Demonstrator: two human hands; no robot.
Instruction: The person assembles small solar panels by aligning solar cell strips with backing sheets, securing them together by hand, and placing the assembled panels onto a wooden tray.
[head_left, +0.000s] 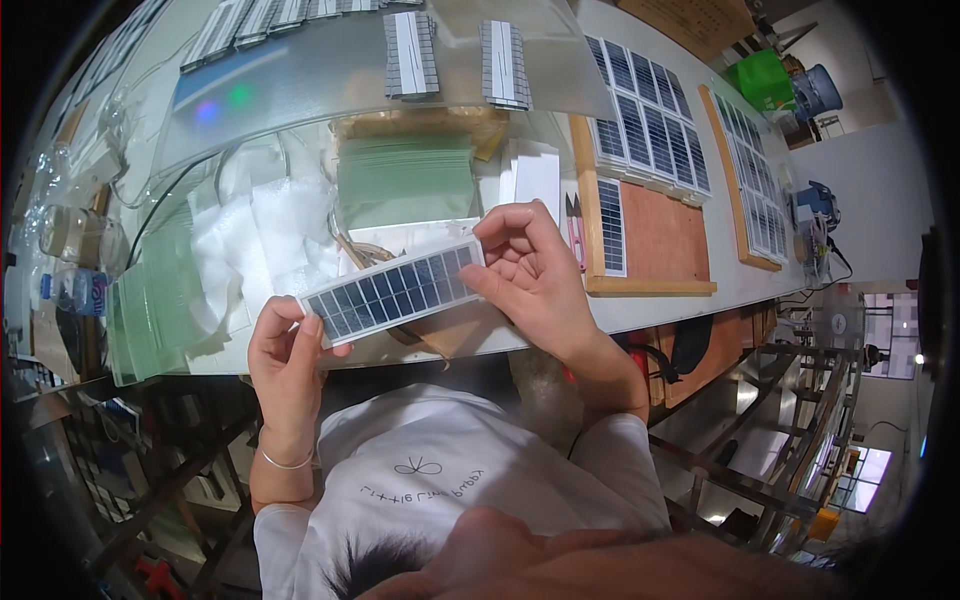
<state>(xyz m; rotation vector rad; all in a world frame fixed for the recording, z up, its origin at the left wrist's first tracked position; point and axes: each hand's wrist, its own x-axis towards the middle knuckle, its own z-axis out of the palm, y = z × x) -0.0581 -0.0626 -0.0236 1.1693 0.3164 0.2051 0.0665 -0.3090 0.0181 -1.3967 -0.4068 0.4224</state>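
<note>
Between my two hands, above the near edge of the table, is a small solar panel [395, 293] with dark cells and a white border. It tilts up toward the right. My left hand [288, 345] pinches its left end between thumb and fingers. At the other end, my right hand [530, 275] grips the upper right corner, its thumb lying over the front. Just beyond the panel lies a stack of greenish glass sheets [405, 180]. White foam sheets [268, 235] are heaped to the left of it.
A wooden tray [655, 288] at right holds rows of solar panels [645, 110]; another framed batch [750, 180] stands farther right. Stacks of cell strips [410, 60] rest on a raised clear sheet [320, 90]. Pink-handled tools [576, 235] lie beside the tray. Plastic bottles [80, 290] stand left.
</note>
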